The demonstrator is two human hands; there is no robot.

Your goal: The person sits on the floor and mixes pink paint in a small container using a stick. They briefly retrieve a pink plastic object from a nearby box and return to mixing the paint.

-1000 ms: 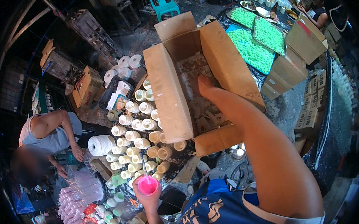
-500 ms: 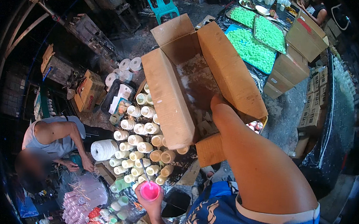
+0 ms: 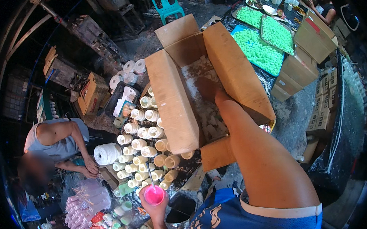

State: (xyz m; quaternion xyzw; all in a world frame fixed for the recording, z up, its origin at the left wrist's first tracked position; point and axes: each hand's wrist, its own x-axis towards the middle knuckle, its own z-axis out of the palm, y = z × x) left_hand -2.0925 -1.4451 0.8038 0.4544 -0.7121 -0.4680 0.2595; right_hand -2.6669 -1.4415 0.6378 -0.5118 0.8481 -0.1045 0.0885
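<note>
**One hand in the box, one holding the pink cup**

The right hand [image 3: 206, 88] is deep inside the open cardboard box [image 3: 171, 101], down on the pale pieces [image 3: 208, 118] on its bottom; whether its fingers are closed I cannot tell. To do it well, I think, take few pieces and lift slowly. The left hand [image 3: 155, 205] grips one pink cup [image 3: 154, 194] near the box's lower corner. Beside the box lie perhaps thirty cream cups [image 3: 142, 143], one white roll [image 3: 107, 153], and two green trays [image 3: 261, 50] further off.

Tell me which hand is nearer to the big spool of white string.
Left. The left hand, holding a small pink cup, is just right of and below the spool of white string; the right hand is inside the open cardboard box.
</note>
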